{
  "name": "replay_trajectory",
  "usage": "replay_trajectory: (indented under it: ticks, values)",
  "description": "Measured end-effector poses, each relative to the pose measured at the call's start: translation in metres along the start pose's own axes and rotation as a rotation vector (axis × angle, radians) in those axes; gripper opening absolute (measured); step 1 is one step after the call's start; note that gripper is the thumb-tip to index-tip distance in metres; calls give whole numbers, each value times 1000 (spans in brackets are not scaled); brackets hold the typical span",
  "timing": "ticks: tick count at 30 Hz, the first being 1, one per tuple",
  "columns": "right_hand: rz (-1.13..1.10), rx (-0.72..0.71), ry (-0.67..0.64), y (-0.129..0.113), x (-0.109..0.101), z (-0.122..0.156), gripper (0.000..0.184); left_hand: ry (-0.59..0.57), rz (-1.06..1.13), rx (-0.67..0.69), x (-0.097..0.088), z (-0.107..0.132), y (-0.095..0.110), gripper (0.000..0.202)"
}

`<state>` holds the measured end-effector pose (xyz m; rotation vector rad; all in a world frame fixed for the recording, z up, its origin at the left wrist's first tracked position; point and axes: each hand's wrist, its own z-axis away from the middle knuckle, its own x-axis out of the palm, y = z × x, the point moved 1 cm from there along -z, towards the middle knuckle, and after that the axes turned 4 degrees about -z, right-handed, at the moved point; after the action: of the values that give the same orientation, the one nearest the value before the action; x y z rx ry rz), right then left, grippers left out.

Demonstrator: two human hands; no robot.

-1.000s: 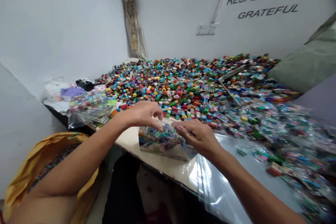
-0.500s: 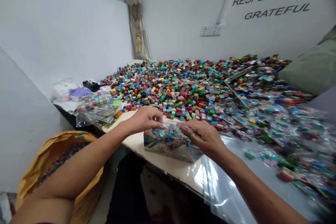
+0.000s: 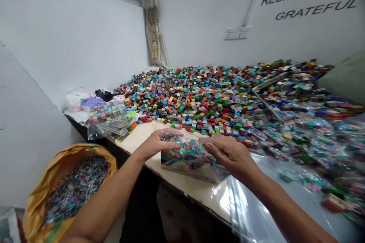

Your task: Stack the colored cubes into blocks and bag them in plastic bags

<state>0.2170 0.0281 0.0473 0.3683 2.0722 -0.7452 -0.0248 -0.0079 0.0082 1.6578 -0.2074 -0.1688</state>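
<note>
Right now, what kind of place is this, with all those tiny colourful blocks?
Probably a small packing workroom. A huge heap of small multicoloured plastic cubes covers the pale wooden table, both hands hold a clear plastic bag of cubes, and a yellow sack of filled packets stands on the floor.

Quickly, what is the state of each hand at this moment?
Left hand: closed on the left top edge of the clear plastic bag of small colourful blocks.
Right hand: closed on the right side of the same bag.
</note>
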Motion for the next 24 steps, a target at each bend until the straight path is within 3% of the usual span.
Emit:
replay_trajectory:
  ticks: [3, 7, 10, 13, 18, 24]
  values:
    - [8, -9, -3, 0, 0, 1, 39, 27, -71, 106, 4, -5, 6, 31]
    - [12, -2, -4, 0, 1, 1, 41, 112, -112, 243, 8, -6, 0, 30]
    - [9, 4, -8, -3, 0, -1, 42, 137, -195, 260, 8, -4, 1, 30]
    - [-4, 11, -17, -5, -1, -2, 42, 117, -306, 240, 8, -1, 14, 24]
    - [-22, 61, -50, -5, -1, -3, 41, 113, -695, 363, 18, -5, 39, 19]
    - [-28, 87, -81, -2, 1, -3, 42, 0, -1112, 373, 30, -28, 34, 23]
